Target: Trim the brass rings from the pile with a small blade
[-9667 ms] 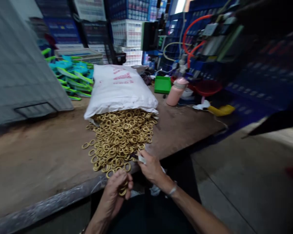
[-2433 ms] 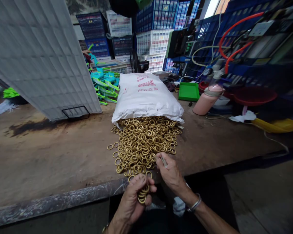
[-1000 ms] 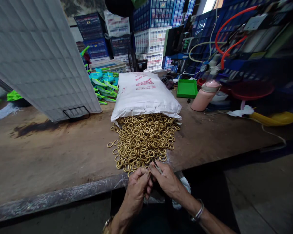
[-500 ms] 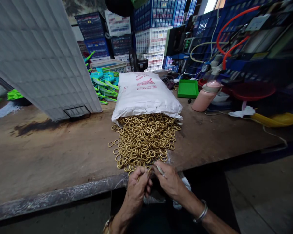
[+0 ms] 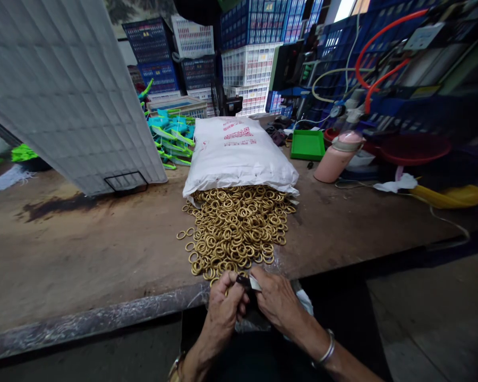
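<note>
My left hand [image 5: 223, 303] is closed at the table's front edge, thumb pressed against the fingers, with a bit of a gold ring [image 5: 227, 291] showing between them. My right hand [image 5: 278, 298] is closed around a small knife-like tool [image 5: 255, 283], pale at the grip and dark at the flat end. That dark end reaches the left thumb and fingertips; exactly what it touches is hidden. Just beyond both hands lies a heap of gold rings [image 5: 239, 228], spilling from the mouth of a white sack [image 5: 239, 154] with red print.
A tall pale ribbed panel [image 5: 71, 95] stands at left. Green and turquoise plastic pieces [image 5: 171, 135] lie beside the sack. To the right are a green tray [image 5: 307, 144], a pink bottle [image 5: 336, 159] and a yellow scoop-like tray [image 5: 450, 196]. Stacked crates [image 5: 250, 63] fill the back.
My right hand has turned and shifted slightly down, and the tool's dark end now lies across at the left fingertips. The left hand stays nearly in place.
</note>
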`<action>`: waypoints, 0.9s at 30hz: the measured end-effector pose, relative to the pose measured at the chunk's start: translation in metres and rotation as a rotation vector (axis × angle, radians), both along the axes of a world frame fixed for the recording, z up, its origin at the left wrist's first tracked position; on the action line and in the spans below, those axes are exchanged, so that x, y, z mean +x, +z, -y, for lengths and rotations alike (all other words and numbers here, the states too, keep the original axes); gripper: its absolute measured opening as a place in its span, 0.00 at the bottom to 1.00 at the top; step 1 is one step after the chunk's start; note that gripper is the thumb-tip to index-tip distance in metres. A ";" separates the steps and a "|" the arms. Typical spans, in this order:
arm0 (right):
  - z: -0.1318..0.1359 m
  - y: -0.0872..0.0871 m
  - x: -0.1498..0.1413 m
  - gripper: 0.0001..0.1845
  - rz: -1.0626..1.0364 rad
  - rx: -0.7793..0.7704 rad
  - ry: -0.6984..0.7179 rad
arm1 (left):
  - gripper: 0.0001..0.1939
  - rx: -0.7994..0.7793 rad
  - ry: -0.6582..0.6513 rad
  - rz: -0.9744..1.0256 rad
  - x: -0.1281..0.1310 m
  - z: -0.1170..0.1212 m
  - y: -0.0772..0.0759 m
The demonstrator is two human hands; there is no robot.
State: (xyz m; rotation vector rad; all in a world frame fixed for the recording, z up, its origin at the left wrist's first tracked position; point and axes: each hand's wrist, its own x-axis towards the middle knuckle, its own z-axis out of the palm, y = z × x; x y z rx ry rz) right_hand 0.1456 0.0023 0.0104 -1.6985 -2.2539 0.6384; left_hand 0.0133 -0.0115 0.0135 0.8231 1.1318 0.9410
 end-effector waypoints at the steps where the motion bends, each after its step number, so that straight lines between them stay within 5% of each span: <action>1: -0.001 -0.001 0.001 0.12 0.027 -0.006 -0.007 | 0.17 0.000 -0.007 -0.001 0.000 0.001 0.002; 7: -0.010 -0.007 0.020 0.10 0.192 -0.012 -0.133 | 0.15 -0.017 -0.230 0.013 -0.002 0.016 0.021; 11: -0.008 -0.011 0.023 0.09 0.126 0.022 -0.115 | 0.13 -0.168 -0.372 0.033 -0.001 0.020 0.005; 18: 0.002 -0.011 0.006 0.07 -0.021 0.029 -0.023 | 0.11 -0.484 -0.269 0.198 0.000 0.021 -0.052; 27: -0.001 -0.013 -0.011 0.10 0.133 0.009 -0.119 | 0.10 -0.445 -0.023 0.332 0.013 0.014 -0.079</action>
